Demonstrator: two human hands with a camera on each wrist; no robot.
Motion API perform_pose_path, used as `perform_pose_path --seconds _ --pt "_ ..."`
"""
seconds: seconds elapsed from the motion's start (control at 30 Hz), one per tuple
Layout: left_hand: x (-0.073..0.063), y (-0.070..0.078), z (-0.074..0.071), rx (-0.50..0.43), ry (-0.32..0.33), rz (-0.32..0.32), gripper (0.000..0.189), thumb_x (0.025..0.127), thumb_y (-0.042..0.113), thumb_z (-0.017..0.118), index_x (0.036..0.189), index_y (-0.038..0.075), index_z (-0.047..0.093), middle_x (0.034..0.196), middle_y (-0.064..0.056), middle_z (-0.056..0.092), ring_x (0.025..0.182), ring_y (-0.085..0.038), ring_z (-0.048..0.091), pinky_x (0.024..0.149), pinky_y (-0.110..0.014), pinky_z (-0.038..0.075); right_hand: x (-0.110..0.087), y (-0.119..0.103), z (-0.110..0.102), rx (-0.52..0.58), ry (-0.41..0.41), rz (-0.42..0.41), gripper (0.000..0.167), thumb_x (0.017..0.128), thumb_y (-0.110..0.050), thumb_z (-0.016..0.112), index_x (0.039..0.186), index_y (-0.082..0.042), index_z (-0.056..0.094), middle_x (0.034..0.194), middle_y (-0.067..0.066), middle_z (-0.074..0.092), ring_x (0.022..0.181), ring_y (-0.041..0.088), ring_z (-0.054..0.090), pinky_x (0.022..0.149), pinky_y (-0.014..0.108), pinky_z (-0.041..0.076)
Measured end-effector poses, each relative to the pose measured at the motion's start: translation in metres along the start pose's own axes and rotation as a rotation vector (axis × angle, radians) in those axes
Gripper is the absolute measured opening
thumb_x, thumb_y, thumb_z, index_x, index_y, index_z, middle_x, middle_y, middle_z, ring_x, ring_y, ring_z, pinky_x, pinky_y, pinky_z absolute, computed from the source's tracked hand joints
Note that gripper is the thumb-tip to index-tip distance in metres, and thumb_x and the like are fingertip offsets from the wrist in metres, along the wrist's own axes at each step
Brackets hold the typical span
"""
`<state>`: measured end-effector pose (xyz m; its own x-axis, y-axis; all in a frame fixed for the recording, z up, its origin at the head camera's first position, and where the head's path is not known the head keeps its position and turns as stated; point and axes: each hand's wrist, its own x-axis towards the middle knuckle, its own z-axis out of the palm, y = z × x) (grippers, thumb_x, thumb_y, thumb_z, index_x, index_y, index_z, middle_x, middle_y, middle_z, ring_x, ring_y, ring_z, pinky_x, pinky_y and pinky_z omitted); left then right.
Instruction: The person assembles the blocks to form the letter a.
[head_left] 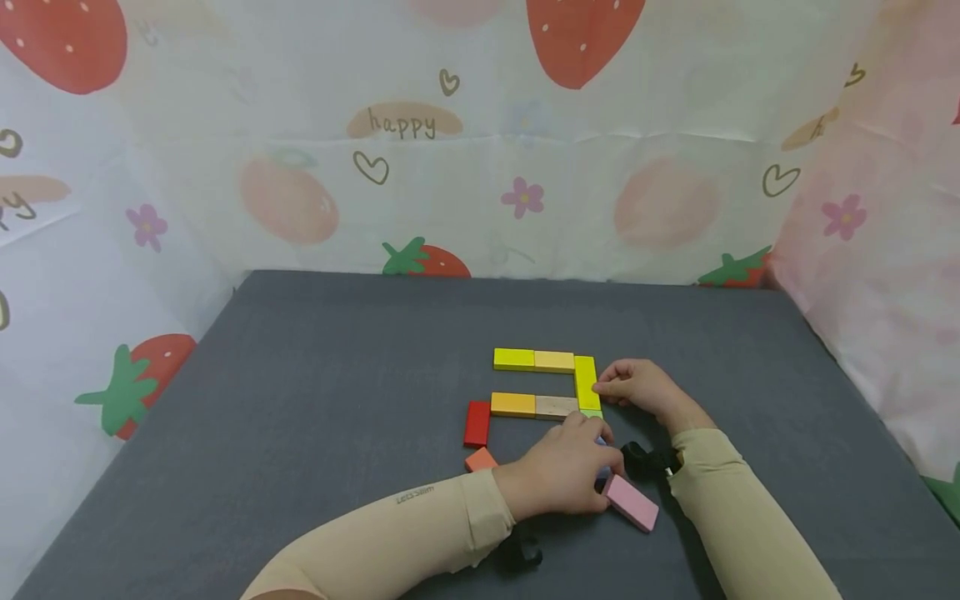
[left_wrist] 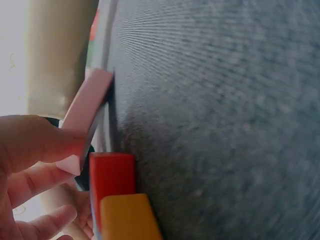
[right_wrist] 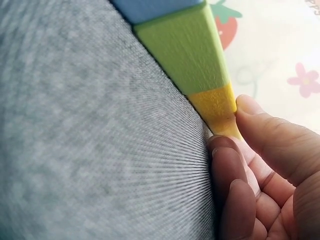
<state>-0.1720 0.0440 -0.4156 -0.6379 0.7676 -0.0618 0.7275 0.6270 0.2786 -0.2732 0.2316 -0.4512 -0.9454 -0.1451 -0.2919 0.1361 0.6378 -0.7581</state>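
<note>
My left hand (head_left: 566, 471) pinches a pink block (head_left: 632, 503) between thumb and finger; the left wrist view has this pink block (left_wrist: 89, 102) tilted up. At the right end of a line of blocks, the thumb and fingertips of my right hand (head_left: 647, 390) grip the outer edge of a yellow block (head_left: 585, 377). Beyond those curled fingers, the right wrist view shows a green block (right_wrist: 185, 47) against the yellow one, then a blue block (right_wrist: 165, 9). In the head view my left hand partly covers the blue block.
Joined end to end lie a lime-yellow block (head_left: 513, 359), a light orange block (head_left: 554, 362), an orange block (head_left: 513, 404) and a plain wood block (head_left: 556, 407). A red block (head_left: 476, 424) and a coral block (head_left: 481, 459) sit left, on the grey tabletop (head_left: 337, 375).
</note>
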Motion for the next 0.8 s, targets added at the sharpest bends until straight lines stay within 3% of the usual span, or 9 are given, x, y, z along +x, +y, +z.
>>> perform_pose_path --seconds 0.17,0.53,0.8 --pt "-0.0004 0.0015 -0.0001 0.052 -0.033 0.01 0.028 0.077 0.038 0.07 0.104 0.037 0.063 0.122 0.004 0.044 0.106 -0.013 0.036 0.082 -0.028 0.04 0.0005 0.0005 0.0006 -0.001 -0.005 -0.007 0.025 0.081 -0.032 0.068 0.088 -0.008 0.066 0.074 0.003 0.061 0.072 0.02 0.053 0.066 0.029 0.045" --pt "0.0041 0.0035 0.0036 0.074 -0.032 0.055 0.022 0.077 0.036 0.07 0.099 0.035 0.063 0.118 0.005 0.046 0.103 -0.013 0.037 0.077 -0.026 0.04 -0.0009 -0.0004 -0.0006 0.002 0.005 -0.003 0.024 0.082 -0.031 0.068 0.089 -0.008 0.067 0.076 0.003 0.062 0.072 0.021 0.053 0.066 0.029 0.045" --pt "0.006 0.0013 0.0048 0.071 -0.042 0.051 0.022 0.077 0.037 0.07 0.098 0.036 0.063 0.12 0.006 0.047 0.107 -0.014 0.037 0.082 -0.028 0.041 0.0009 0.0007 0.0009 -0.005 0.017 0.018 0.026 0.08 -0.033 0.069 0.087 -0.008 0.066 0.073 0.003 0.061 0.072 0.021 0.053 0.065 0.028 0.044"
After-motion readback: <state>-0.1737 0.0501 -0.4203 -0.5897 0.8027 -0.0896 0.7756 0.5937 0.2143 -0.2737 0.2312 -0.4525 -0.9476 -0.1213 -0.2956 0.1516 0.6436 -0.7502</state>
